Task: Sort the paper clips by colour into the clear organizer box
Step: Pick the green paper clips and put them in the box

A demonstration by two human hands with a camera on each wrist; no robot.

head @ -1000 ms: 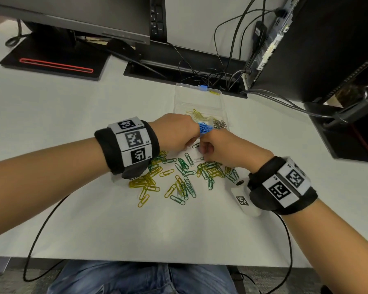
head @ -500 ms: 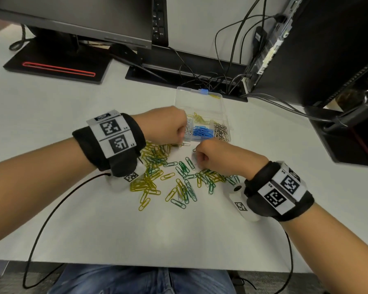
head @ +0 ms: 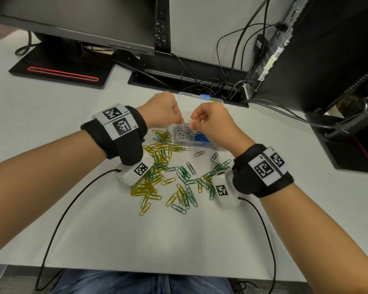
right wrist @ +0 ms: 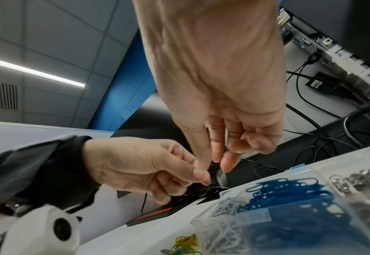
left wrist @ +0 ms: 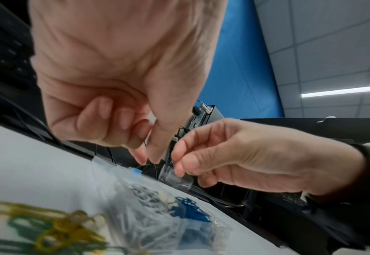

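The clear organizer box (head: pixel 191 94) stands past the loose pile, mostly hidden by my hands. White clips (head: pixel 184 134) fill its near left compartment and blue clips (head: pixel 201 139) the one beside it. My left hand (head: pixel 182 122) and right hand (head: pixel 192 123) hover fingertip to fingertip just above the white compartment. Each pinches a thin white clip between thumb and forefinger, the other fingers curled. In the right wrist view my right hand (right wrist: pixel 217 163) nearly touches the left thumb. Yellow clips (head: pixel 149 187) and green clips (head: pixel 185 172) lie scattered on the white table nearer to me.
A monitor (head: pixel 72 18) on a black stand (head: pixel 62 71) sits at the back left. Tangled cables (head: pixel 210 81) run behind the box. A computer tower (head: pixel 306 49) stands at the back right, and a black clamp base (head: pixel 348 145) at the right edge.
Both hands have lifted from the loose pile on the table and moved away from me to above the box's white compartment. They now meet fingertip to fingertip.
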